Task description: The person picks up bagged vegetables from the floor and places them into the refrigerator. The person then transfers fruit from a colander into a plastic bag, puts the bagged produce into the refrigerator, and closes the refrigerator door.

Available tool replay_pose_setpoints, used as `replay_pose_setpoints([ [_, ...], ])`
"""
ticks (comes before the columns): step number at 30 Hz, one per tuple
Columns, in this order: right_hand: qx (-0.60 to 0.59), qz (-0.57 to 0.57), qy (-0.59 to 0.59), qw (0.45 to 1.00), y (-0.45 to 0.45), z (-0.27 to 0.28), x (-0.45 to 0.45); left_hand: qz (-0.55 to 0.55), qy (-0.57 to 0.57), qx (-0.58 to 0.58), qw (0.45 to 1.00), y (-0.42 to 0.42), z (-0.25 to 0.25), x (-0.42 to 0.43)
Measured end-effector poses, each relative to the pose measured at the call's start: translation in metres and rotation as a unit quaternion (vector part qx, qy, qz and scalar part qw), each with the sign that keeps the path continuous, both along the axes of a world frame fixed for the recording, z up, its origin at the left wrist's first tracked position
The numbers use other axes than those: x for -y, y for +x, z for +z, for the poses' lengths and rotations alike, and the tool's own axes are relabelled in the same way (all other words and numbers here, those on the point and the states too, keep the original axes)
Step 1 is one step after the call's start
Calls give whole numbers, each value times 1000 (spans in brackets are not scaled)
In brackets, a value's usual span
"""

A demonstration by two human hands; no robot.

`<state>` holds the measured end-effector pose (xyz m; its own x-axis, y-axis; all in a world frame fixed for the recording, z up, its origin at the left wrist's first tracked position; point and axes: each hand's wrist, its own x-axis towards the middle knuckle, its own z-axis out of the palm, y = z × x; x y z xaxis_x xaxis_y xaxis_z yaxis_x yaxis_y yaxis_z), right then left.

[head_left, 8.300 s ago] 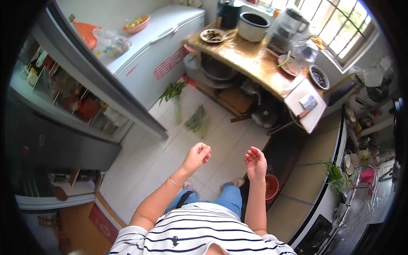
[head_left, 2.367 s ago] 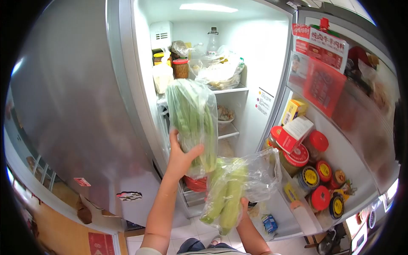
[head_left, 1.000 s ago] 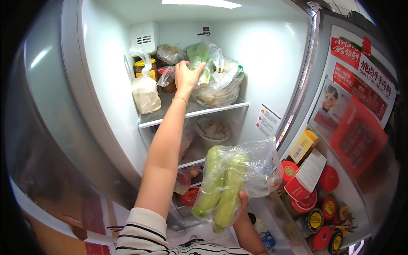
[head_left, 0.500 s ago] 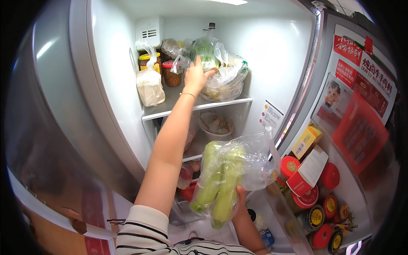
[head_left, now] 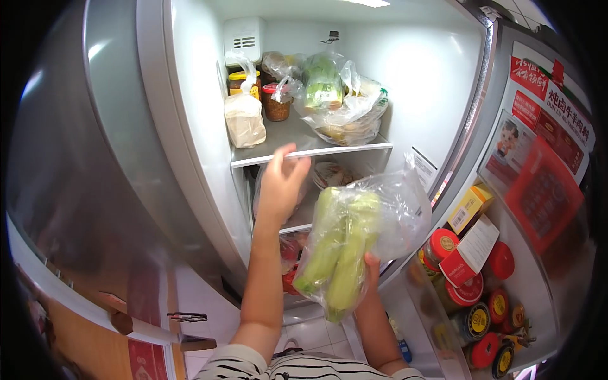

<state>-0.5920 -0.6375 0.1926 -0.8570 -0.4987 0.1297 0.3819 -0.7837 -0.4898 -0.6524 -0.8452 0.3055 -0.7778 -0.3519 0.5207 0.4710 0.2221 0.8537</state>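
Note:
My left hand (head_left: 285, 180) is raised in front of the upper fridge shelf's edge, its fingers apart and nothing in them. My right hand (head_left: 372, 272) grips a clear plastic bag of pale green zucchini (head_left: 345, 253) from below; most of its fingers are hidden behind the bag. Past my left hand, on the upper shelf (head_left: 272, 144), sit a bagged leafy green vegetable (head_left: 323, 85) and a clear bag with brownish contents (head_left: 348, 130). To their left are a red-lidded jar (head_left: 277, 107), a yellow-lidded jar (head_left: 244, 82) and a knotted bag of something off-white (head_left: 245, 121).
On the lower shelf, a bowl of food (head_left: 332, 174) is partly covered by the zucchini bag. The open door (head_left: 437, 335) at the right holds several lidded jars (head_left: 465, 288) and boxes (head_left: 470, 250). Another door panel (head_left: 120, 158) stands at the left.
My left hand has drawn back from the bagged leafy vegetable, down towards me, leaving it on the shelf. My right hand still holds the zucchini bag. The view has shifted slightly.

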Motion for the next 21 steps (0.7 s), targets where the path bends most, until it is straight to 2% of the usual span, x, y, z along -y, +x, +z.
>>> replay_pose_setpoints([
  [3, -23, -16, 24, 999, -11, 38, 11, -120, 62, 39, 990, 74, -33, -15],
  [4, -23, -7, 20, 999, -17, 51, 15, -122, 61, 38, 990, 84, -37, -18],
  [6, -51, -8, 48, 998, -36, 72, 24, -193, 44, -18, 980, 94, -39, -24],
  [7, -79, -8, 77, 994, -46, 84, 28, -194, 44, -20, 980, 93, -35, -28],
  [9, -92, -10, 81, 992, -52, 116, 41, -98, 27, -47, 994, 87, -26, -38],
  [10, -102, -11, 85, 991, -56, 130, 47, -99, 26, -49, 994, 83, -19, -41],
  [12, -129, -7, 105, 986, -77, 145, 53, -107, 140, -50, 983, 71, -3, -46],
  [14, -153, -1, 126, 980, -101, 160, 60, -92, 152, -59, 982, 47, -1, -43],
  [16, -228, -29, 203, 952, -114, 184, 66, -148, 280, -138, 938, 18, 4, -40],
  [17, -238, -64, 231, 941, -108, 194, 67, -170, 302, -175, 922, 8, 12, -39],
  [18, -241, -68, 231, 940, -116, 196, 70, -174, 301, -177, 921, -5, 21, -35],
  [20, -383, -231, 318, 836, -138, 201, 77, -151, 277, -197, 928, -33, 41, -24],
  [21, -347, -241, 314, 851, -146, 208, 81, -142, 260, -207, 932, -47, 53, -21],
])
